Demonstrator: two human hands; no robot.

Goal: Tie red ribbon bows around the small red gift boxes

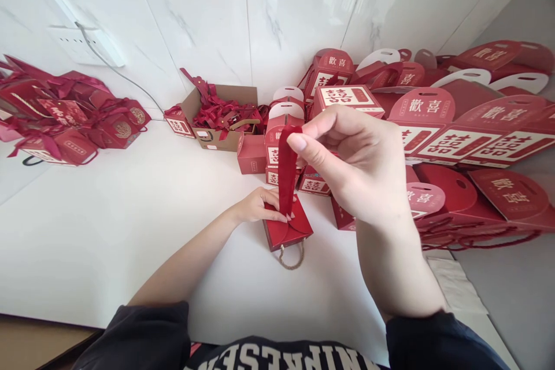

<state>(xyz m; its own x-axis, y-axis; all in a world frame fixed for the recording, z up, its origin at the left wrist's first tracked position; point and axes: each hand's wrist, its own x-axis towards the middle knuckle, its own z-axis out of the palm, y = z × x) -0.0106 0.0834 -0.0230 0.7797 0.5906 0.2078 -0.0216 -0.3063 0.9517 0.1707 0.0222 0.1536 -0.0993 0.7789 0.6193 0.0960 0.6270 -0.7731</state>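
Pale marble-look wall tiles point(295, 6) run across the back, with a white table point(130, 202) spread in front of them. Taking the small box as the clock's centre, I see a big bank of red gift boxes point(451, 141) from one to three o'clock, and a smaller cluster of red boxes point(69, 121) with bows at ten. A cardboard carton point(229, 140) heaped with red ribbons point(217, 111) sits at eleven, near the wall.

At the centre, the small red box point(299, 228) lies flat on the table. The left hand point(271, 206) rests over its top from about ten o'clock, thumb and fingertips gathered close at the ribbon's foot; I cannot tell whether they pinch it or merely press beside it. Above, the right hand point(364, 156) has the upper end of the dark red ribbon point(286, 179) nipped narrowly between thumb and forefinger, the strip rising nearly upright. A twine loop point(292, 267) sticks out at six o'clock.

To do this well, I'd hold the strip straight and lightly taut, and steady the box with just enough pressure not to dent the flaps.
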